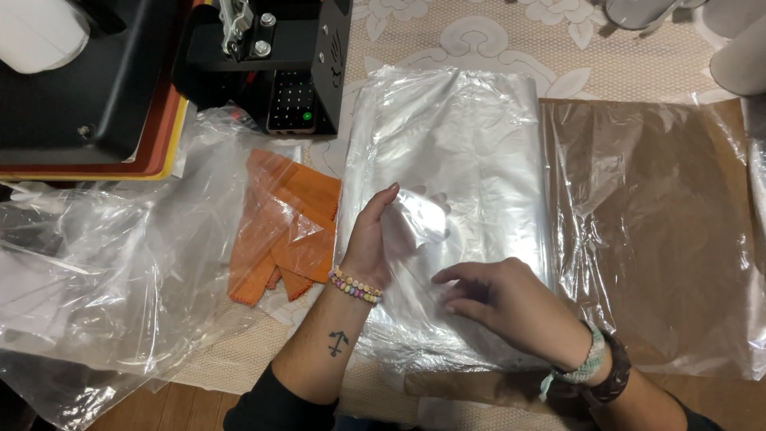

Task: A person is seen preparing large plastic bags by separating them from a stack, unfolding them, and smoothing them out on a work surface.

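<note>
A stack of clear plastic bags lies flat on the table in front of me. My left hand is slid inside the top bag, fingers pointing up under the film. My right hand rests on the lower part of the stack, fingertips pinching the edge of the top bag near its opening. A beaded bracelet is on my left wrist, a woven band and a dark band on my right.
A black heat press stands at the top left. Orange cloths lie under crumpled clear plastic at left. A brown sheet under plastic film covers the right. A lace tablecloth lies beneath.
</note>
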